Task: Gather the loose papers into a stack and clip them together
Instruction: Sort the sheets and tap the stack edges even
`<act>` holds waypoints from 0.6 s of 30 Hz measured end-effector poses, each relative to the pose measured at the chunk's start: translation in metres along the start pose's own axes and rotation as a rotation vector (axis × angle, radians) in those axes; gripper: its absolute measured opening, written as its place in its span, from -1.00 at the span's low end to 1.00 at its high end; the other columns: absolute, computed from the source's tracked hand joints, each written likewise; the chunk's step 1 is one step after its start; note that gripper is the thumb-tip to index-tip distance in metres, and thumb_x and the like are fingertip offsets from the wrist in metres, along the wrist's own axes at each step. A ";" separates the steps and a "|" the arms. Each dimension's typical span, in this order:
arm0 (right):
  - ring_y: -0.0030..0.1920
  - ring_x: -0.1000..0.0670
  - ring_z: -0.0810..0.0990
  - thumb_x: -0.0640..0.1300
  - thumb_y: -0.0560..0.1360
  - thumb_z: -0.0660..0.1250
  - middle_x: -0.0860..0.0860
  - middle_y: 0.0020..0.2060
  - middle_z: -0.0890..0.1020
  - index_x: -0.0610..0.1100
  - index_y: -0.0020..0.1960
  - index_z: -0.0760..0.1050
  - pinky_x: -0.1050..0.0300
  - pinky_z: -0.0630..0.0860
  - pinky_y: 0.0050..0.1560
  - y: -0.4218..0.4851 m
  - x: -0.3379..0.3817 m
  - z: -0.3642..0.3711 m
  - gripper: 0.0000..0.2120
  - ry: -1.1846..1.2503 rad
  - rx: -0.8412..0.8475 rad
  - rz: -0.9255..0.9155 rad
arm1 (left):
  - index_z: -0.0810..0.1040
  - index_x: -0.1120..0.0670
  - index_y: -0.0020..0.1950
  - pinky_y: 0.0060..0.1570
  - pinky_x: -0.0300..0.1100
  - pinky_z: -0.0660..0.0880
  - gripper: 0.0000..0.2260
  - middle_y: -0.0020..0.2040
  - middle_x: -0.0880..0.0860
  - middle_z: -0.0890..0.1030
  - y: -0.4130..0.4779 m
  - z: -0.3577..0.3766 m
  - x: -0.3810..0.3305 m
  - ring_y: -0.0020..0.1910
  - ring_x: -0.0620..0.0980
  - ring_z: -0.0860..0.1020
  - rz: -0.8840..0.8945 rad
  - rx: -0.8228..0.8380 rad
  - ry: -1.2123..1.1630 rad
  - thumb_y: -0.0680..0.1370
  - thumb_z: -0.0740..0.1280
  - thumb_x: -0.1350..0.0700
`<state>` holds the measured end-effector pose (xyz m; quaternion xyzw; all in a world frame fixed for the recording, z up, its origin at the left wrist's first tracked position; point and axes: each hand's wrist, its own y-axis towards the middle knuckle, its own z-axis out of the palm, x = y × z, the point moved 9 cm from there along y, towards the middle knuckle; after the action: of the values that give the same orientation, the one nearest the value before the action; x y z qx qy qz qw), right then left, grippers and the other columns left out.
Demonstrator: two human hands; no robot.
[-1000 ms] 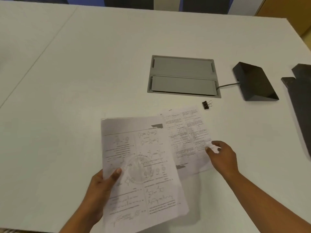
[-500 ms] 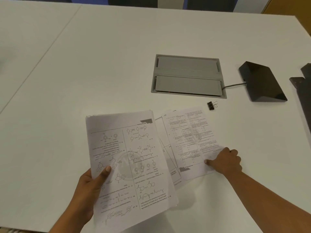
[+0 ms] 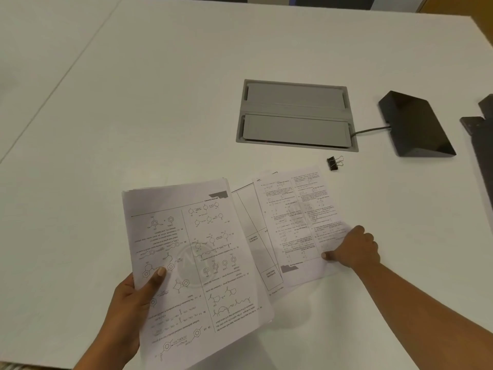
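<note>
My left hand (image 3: 133,308) grips a small stack of printed sheets (image 3: 197,265) by its left edge, thumb on top, holding it tilted just above the white table (image 3: 133,116). To its right, loose printed sheets (image 3: 296,222) lie on the table, partly tucked under the held stack. My right hand (image 3: 352,249) pinches the lower right edge of the top loose sheet, which curls up slightly there. A black binder clip (image 3: 333,163) lies on the table just beyond the loose sheets, untouched.
A grey cable hatch (image 3: 294,114) is set into the table behind the papers. A black wedge-shaped device (image 3: 416,126) with a cable sits to its right. Dark flat objects (image 3: 482,145) lie at the right edge. A table seam runs diagonally at left.
The held stack has shifted left, exposing more loose sheets beneath. My right hand has closed on the edge of the top loose sheet and drawn it slightly toward me.
</note>
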<state>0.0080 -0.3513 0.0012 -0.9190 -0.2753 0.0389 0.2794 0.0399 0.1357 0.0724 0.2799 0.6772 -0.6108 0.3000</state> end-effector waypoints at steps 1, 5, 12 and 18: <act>0.23 -0.27 0.50 0.08 0.06 0.70 -0.22 0.16 0.50 -0.26 0.28 0.21 -0.13 0.50 0.16 0.004 -0.002 0.003 0.02 0.062 0.029 0.014 | 0.59 0.07 0.18 -0.01 0.30 0.60 -0.78 -0.05 0.20 0.74 0.000 0.000 0.001 -0.07 0.37 0.67 -0.003 -0.001 0.000 0.56 0.36 0.06; -0.02 -0.19 0.61 0.00 0.03 0.72 -0.13 -0.02 0.62 -0.20 0.13 0.38 -0.02 0.56 -0.01 0.007 0.004 0.007 -0.18 0.140 0.147 -0.036 | 0.59 0.08 0.17 -0.01 0.30 0.59 -0.79 -0.06 0.20 0.74 -0.002 -0.001 0.003 -0.08 0.37 0.67 -0.012 -0.006 0.011 0.56 0.35 0.06; -0.04 -0.17 0.64 -0.26 0.19 0.60 -0.15 -0.01 0.67 -0.22 0.06 0.55 -0.04 0.61 -0.03 -0.009 0.018 0.009 -0.53 0.395 0.120 -0.094 | 0.59 0.06 0.17 -0.12 0.19 0.62 -0.80 -0.08 0.18 0.74 -0.001 -0.003 0.003 -0.11 0.34 0.67 0.000 -0.023 0.021 0.57 0.34 0.06; -0.02 -0.16 0.63 -0.29 0.29 0.51 -0.11 -0.01 0.64 -0.14 0.05 0.51 -0.04 0.61 0.00 -0.028 0.037 0.019 -0.63 0.498 0.134 -0.153 | 0.59 0.07 0.18 -0.05 0.25 0.62 -0.79 -0.05 0.18 0.74 0.000 0.002 0.002 -0.08 0.34 0.68 0.011 -0.006 0.023 0.57 0.34 0.06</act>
<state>0.0214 -0.3031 0.0037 -0.8562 -0.2637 -0.1916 0.4007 0.0385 0.1339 0.0708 0.2898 0.6810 -0.6037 0.2962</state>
